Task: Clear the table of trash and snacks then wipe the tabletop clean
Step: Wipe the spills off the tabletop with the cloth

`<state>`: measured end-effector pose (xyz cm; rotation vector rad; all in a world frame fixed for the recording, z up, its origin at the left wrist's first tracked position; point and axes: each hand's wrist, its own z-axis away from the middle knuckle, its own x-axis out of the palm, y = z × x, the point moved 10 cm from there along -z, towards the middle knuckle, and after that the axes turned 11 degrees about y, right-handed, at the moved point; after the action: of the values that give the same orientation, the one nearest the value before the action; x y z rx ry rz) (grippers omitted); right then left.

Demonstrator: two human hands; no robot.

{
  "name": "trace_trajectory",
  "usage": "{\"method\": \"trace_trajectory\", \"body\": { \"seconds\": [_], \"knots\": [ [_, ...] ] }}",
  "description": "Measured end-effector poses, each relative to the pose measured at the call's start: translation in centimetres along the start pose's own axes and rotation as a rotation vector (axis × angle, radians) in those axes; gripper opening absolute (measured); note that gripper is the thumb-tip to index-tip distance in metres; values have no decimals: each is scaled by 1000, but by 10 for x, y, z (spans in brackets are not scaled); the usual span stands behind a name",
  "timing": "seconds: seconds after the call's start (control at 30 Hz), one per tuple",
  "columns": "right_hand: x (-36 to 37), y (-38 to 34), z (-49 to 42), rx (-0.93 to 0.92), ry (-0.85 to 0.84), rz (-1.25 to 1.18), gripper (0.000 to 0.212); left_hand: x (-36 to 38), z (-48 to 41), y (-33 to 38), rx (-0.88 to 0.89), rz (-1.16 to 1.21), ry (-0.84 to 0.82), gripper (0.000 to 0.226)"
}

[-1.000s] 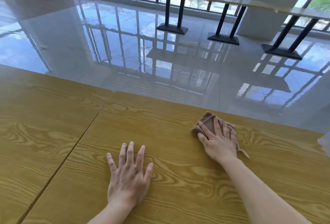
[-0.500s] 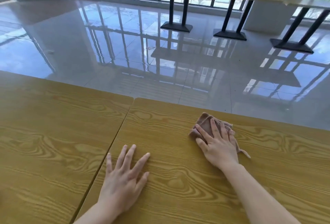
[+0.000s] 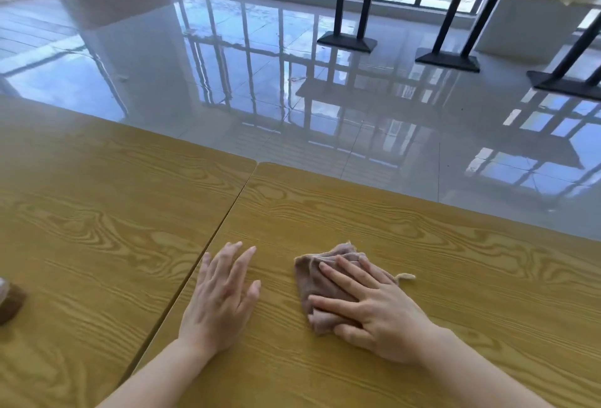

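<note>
A crumpled pinkish-brown cloth [image 3: 313, 272] lies on the wood-grain tabletop [image 3: 455, 261]. My right hand [image 3: 374, 306] presses flat on the cloth with straight, spread fingers pointing left. My left hand [image 3: 221, 297] rests palm down on the bare wood just left of the cloth, fingers straight, close to the seam [image 3: 208, 245] between the two tabletops.
A second wooden tabletop [image 3: 97, 212] adjoins on the left. A brown object with something clear on it [image 3: 9, 302] shows at the left edge. Beyond the table's far edge lies a glossy tiled floor [image 3: 292, 82], with a long counter on black pedestal legs [image 3: 348, 10] by the windows.
My right hand has dragged the cloth toward me and to the left, closer to my left hand. The view has shifted left, bringing the brown object into sight.
</note>
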<state>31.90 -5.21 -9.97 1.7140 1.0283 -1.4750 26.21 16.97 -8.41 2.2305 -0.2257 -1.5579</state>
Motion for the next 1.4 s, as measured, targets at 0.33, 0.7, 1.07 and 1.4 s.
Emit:
{"method": "trace_trajectory", "body": {
  "seconds": [0.33, 0.7, 1.07, 1.4],
  "knots": [
    [3, -36, -50, 46, -79, -195, 64, 10, 11, 37, 145, -14, -60, 63],
    [2, -28, -14, 191, 48, -127, 65, 37, 21, 75, 290, -237, -148, 81],
    [22, -14, -92, 190, -22, -122, 69, 43, -36, 14, 248, -313, -239, 80],
    [32, 10, -131, 257, -32, -160, 71, 54, -86, -10, 264, -352, -297, 84]
  ]
}}
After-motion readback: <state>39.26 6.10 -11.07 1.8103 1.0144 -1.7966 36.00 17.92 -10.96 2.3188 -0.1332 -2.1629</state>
